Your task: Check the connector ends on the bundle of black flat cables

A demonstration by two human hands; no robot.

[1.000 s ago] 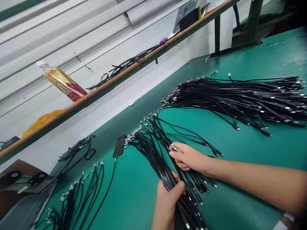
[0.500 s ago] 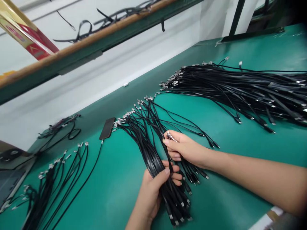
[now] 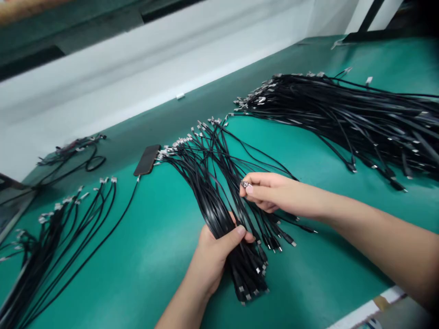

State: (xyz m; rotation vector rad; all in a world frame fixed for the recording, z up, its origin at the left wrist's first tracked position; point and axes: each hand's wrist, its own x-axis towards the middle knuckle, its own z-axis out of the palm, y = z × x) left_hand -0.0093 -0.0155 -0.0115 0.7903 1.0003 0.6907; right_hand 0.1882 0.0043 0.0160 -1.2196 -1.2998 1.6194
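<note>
My left hand (image 3: 216, 253) is wrapped round a thick bundle of black USB cables (image 3: 211, 208), thumb on top. The cables' plug ends (image 3: 252, 278) hang out below the hand, and the other ends fan out toward the back. Just above and to the right, my right hand (image 3: 274, 194) pinches a small shiny metal object (image 3: 245, 184) between thumb and fingers; its kind is not clear. Beneath the right hand lie more loose black cables (image 3: 264, 224) on the green table (image 3: 144, 256).
A dark phone (image 3: 147, 160) with a cable plugged in lies by the bundle's far ends. A large cable pile (image 3: 329, 109) spreads at the right, and another group (image 3: 44, 256) at the left. A tangled cord (image 3: 78, 153) sits near the wall. Overhead runs a shelf (image 3: 85, 32).
My right hand has drawn slightly away from the left hand's bundle, still pinching the metal object. The fingers of my left hand have curled in more. The view has tilted downward.
</note>
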